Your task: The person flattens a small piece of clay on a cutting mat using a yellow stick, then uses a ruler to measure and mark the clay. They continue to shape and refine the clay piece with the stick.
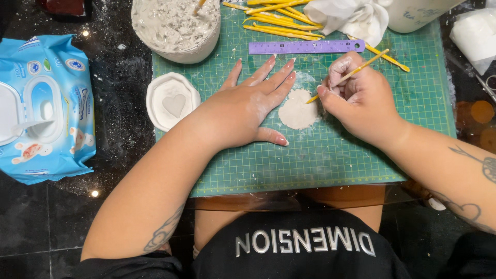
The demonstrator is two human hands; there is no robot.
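The clay disc (298, 109) is flat, pale and roughly round, lying on my green mat (330, 155) between my hands. My left hand (247, 106) lies flat, fingers spread, touching the disc's left edge. My right hand (361, 101) pinches a yellow tool (356, 71), tip at the disc's upper right edge. The tub (175, 26) holds grey-white paste. The white mould (172, 101) holds a heart shape.
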